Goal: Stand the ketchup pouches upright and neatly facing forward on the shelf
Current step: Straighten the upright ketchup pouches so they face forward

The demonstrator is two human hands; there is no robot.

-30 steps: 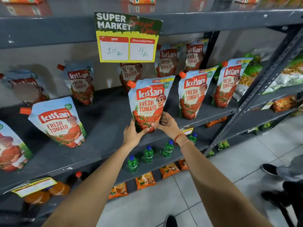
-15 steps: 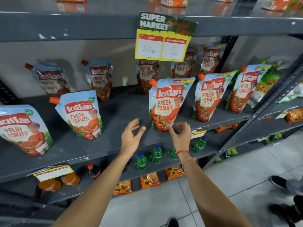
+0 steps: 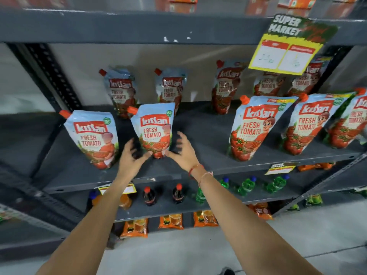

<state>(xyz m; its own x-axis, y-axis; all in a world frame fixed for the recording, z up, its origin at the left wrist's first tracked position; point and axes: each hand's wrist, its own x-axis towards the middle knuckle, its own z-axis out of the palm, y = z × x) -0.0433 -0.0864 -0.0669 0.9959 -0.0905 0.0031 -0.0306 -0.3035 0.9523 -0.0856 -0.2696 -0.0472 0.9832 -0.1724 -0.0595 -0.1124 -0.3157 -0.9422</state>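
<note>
Near the front lip of the grey metal shelf (image 3: 198,171), with plenty of bare room to its right, you're bracketing a glossy, soft-sided ketchup pouch (image 3: 154,132) that's standing upright, label forward, your left hand (image 3: 132,157) and right hand (image 3: 183,151) both spread wide, gripping nothing.

The ketchup pouches (image 3: 154,130) in the front row of the shelf (image 3: 198,171) read "Kissan" in white on a red band, with "FRESH TOMATO" in red below; the pouches behind (image 3: 122,92) carry the same words, blurred; the yellow price sign (image 3: 290,44) hanging from the shelf above reads "SUPER MARKET" in white; its two red-headed boxes and handwritten figures are too blurred to read; a small tag (image 3: 281,168) on the shelf edge is illegible.
</note>
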